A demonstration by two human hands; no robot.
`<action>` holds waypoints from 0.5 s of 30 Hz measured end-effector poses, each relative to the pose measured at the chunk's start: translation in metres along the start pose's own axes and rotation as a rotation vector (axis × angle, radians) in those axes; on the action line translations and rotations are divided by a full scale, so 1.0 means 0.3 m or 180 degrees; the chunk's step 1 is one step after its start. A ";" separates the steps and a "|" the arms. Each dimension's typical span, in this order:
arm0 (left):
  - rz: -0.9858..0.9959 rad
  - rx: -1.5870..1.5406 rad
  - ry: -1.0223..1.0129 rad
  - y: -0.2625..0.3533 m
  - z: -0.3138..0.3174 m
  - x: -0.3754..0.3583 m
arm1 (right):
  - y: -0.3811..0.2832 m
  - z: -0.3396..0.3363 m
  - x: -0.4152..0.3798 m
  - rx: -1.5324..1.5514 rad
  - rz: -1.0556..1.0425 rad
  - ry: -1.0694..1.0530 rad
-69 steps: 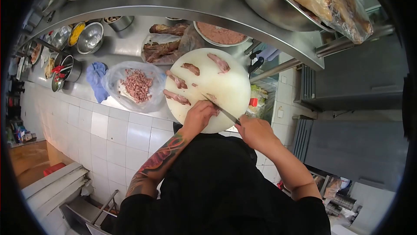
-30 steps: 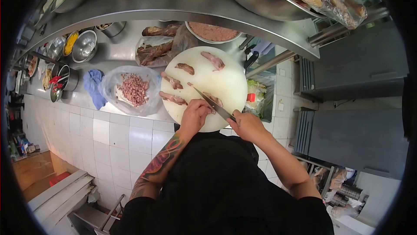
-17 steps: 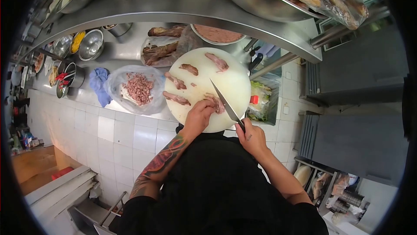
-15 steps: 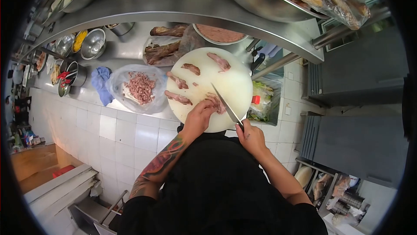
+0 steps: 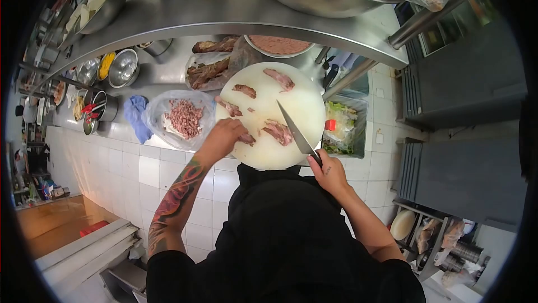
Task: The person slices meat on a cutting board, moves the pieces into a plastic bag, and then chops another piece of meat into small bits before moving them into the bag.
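On the round white cutting board [image 5: 263, 157] lie several pieces of meat. My left hand [image 5: 222, 137] is at the board's left edge, its fingers closed over a strip of meat [image 5: 247, 139] that they partly hide. A larger piece of meat [image 5: 277, 132] rests near the middle, apart from both hands. My right hand [image 5: 329, 173] grips the black handle of a kitchen knife [image 5: 296, 130], whose blade slants up and left over the board's right side. More strips, a brown one [image 5: 245, 90] and a pinkish one [image 5: 279, 79], lie farther back.
Left of the board, a plastic bag [image 5: 158, 107] holds diced meat [image 5: 183, 118], beside a blue cloth [image 5: 136, 117]. Large meat pieces [image 5: 208, 73] and a bowl of ground meat [image 5: 280, 44] sit behind. A steel shelf [image 5: 218, 8] overhangs the back. A greens bin [image 5: 358, 145] stands right.
My left hand has left the middle piece of meat and moved left to the strip at the board's edge. The knife has shifted slightly right, away from the middle piece.
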State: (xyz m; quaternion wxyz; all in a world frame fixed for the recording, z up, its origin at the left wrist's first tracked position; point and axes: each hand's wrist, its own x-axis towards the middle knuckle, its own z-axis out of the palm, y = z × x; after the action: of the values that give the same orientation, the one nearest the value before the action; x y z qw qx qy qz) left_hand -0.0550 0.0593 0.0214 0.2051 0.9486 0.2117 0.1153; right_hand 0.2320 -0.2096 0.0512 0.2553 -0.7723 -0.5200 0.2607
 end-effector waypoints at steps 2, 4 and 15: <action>0.0187 -0.0263 -0.0117 0.051 0.042 0.016 | -0.007 -0.001 0.003 0.0121 0.0045 0.0193; 0.0302 -0.0346 -0.0110 0.103 0.073 0.045 | -0.012 -0.010 0.006 0.0162 0.0048 0.0244; -0.0204 -0.0564 0.0632 0.250 0.086 0.044 | -0.018 -0.006 0.009 0.0074 -0.0047 0.0303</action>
State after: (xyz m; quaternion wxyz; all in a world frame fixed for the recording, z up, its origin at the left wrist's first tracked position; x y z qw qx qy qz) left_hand -0.0088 -0.0056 0.0330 0.2697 0.9034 0.2502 0.2203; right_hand 0.2304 -0.2057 0.0557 0.2906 -0.7769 -0.5099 0.2279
